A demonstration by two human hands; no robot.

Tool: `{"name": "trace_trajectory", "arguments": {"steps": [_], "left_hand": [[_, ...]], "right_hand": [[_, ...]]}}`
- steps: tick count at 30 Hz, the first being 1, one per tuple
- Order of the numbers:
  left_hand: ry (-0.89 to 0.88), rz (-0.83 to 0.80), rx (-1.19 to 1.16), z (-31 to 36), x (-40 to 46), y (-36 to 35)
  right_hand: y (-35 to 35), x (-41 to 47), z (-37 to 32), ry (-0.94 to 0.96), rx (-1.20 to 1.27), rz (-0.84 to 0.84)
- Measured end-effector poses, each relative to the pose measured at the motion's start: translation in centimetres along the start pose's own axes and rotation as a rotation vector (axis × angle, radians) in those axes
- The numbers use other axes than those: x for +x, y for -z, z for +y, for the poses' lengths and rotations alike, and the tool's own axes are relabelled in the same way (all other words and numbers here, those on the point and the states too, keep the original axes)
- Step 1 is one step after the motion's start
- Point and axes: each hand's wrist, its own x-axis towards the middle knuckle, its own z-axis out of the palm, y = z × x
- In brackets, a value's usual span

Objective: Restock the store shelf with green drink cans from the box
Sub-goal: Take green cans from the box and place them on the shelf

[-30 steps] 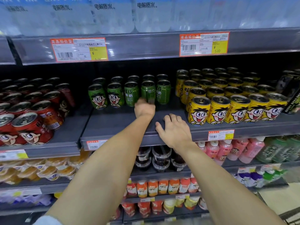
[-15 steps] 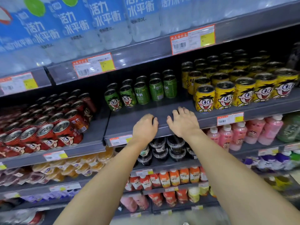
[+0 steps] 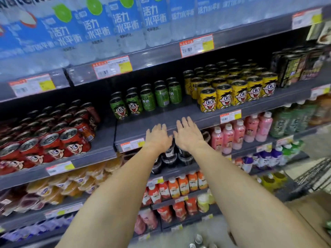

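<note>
Head camera shows me both hands stretched toward the shelf (image 3: pixel 179 111), side by side and near each other but apart. My left hand (image 3: pixel 157 136) is flat, the fingers are spread and relaxed, and it has nothing in it. My right hand (image 3: pixel 188 134) is the same: fingers straight and a little apart, nothing held. Both hands are over the front edge of the shelf, in front of the bare strip of the shelf board; I cannot tell if the fingertips touch the board.

The green drink cans (image 3: pixel 145 100) stand upright further back on this board, two rows deep, well apart from my hands. Just beside them on the right stand the yellow cans (image 3: pixel 232 92), in many rows up to the front edge. On the left part, lower in the view, stand the red cans (image 3: pixel 53 138). Above is a shelf with water bottles (image 3: pixel 125 27) with blue labels. Under my right hand I see pink bottles (image 3: pixel 238 133). At the lower right corner a part of the cardboard box (image 3: pixel 311 212) is visible, and some can tops (image 3: pixel 198 242) show at the bottom edge, blurred.
</note>
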Motion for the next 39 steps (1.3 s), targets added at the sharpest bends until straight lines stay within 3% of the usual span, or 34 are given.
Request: {"name": "trace_trajectory", "arguments": {"steps": [6,12,15,18,23,32,39], "left_hand": [[-0.126,-0.035,-0.012,-1.6,-5.9,-0.6],[-0.181,0.096,-0.059,-2.0,-13.0,-4.7],[-0.236,-0.046,-0.072,-1.0,-17.0,-7.1],[-0.305,-0.065,-0.064,-0.1,-19.5,-8.7],[-0.327,-0.157,-0.058,1.4,-21.8,-8.3],[-0.397,-0.254,-0.105,8.6,-24.0,-9.2],[-0.629,-0.283,-0.005,18.4,-26.8,-9.8]], "right_hand": [[-1.3,-6.4,-2.1,-0.083,0.042,-0.063],[-4.4,-15.0,-4.2,-0.193,0.042,-0.095],[-7.2,-19.7,-4.9,-0.244,0.009,-0.222],[-9.1,-23.1,-4.5,-0.299,0.019,-0.284],[-9.2,-27.4,-2.7,-0.361,0.027,-0.303],[-7.8,-34.1,1.8,-0.503,0.021,-0.279],[-5.5,-40.8,8.8,-0.730,0.026,-0.325]]}}
